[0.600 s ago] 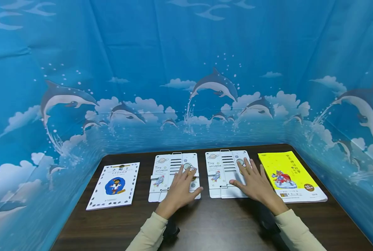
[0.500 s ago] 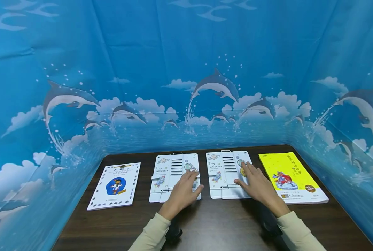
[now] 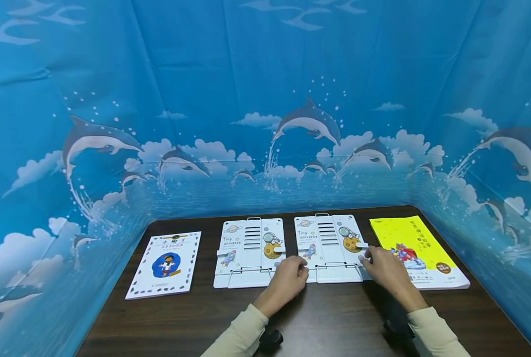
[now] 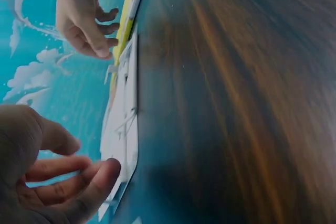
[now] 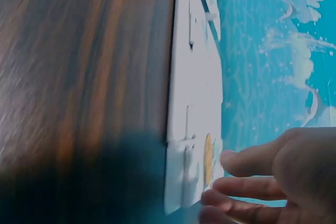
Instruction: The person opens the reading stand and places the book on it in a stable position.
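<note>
Two white book stands printed "Tiny universe", with planets, a rocket and an astronaut, lie flat side by side: the left stand (image 3: 253, 240) and the right stand (image 3: 327, 238). My left hand (image 3: 288, 278) is at the lower left corner of the right stand, where the stands meet. In the left wrist view the left thumb and fingers (image 4: 102, 179) bend loosely, with a gap between them. Over the lower right edge of the right stand hovers my right hand (image 3: 383, 267). Its fingers (image 5: 247, 187) are loosely bent right at that edge in the right wrist view.
A yellow book (image 3: 419, 248) lies right of the stands, partly behind the right hand. Farther left is a white picture book (image 3: 164, 265). The dark wooden table (image 3: 327, 322) ends at a blue dolphin curtain (image 3: 229, 124) behind and on both sides.
Both hands have left the faces of the stands. The left hand moved right and nearer to me, to the right stand's lower left corner; the right moved to its lower right edge. Fingers now bend more.
</note>
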`<state>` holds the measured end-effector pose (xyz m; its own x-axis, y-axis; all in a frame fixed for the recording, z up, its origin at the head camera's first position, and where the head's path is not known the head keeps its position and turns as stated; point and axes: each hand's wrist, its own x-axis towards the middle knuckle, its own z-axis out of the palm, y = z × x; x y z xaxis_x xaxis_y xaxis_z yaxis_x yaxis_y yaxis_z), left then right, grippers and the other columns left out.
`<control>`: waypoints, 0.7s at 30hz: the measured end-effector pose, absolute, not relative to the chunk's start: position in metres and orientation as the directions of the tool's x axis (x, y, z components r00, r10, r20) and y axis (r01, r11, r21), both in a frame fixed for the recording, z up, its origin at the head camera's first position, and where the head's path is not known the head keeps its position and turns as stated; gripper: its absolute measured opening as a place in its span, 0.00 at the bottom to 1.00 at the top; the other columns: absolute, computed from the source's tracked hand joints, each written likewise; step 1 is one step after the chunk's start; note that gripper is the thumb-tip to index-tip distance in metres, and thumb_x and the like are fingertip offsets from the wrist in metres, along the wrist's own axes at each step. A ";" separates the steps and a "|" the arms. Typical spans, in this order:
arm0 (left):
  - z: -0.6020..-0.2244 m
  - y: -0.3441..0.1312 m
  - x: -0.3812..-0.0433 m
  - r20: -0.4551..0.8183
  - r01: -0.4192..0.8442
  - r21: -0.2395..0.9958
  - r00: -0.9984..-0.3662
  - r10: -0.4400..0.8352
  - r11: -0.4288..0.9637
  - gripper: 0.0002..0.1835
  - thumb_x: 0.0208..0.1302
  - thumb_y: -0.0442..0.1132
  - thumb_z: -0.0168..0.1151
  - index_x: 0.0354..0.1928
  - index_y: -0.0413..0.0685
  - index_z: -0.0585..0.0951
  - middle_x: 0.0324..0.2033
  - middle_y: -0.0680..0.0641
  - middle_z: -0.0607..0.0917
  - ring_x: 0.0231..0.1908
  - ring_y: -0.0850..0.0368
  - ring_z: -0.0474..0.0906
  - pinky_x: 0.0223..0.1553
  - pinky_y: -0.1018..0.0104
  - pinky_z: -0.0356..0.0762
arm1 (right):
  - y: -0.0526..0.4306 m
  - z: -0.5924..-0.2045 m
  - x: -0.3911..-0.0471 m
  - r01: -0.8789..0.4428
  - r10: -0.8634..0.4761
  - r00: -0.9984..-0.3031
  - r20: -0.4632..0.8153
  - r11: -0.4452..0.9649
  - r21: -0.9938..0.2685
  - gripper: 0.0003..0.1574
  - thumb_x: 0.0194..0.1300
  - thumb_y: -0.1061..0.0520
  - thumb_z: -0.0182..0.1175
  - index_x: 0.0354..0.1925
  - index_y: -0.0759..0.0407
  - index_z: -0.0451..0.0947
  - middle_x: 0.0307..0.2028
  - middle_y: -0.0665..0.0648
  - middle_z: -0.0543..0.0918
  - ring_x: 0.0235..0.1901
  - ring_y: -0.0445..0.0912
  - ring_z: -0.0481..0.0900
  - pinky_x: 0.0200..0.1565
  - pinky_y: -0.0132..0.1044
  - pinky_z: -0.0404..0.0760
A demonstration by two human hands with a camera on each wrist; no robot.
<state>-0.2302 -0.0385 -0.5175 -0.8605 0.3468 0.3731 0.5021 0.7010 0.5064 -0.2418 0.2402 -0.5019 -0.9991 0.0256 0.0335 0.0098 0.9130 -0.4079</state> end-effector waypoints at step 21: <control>-0.527 -0.004 -0.237 0.320 0.402 0.649 -0.914 0.248 0.646 0.06 0.56 0.26 0.66 0.34 0.34 0.88 0.24 0.48 0.88 0.28 0.61 0.83 0.30 0.72 0.79 | 0.246 -0.517 -0.245 -0.007 -0.098 -0.988 -0.120 0.803 -0.596 0.10 0.69 0.58 0.70 0.43 0.66 0.85 0.29 0.54 0.82 0.26 0.45 0.76 0.31 0.37 0.82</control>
<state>-0.2371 -0.0042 -0.5271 -0.9144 0.2480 0.3198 0.4021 0.6458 0.6490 -0.2448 0.2456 -0.5166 -0.9880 -0.0978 -0.1198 -0.0072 0.8032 -0.5956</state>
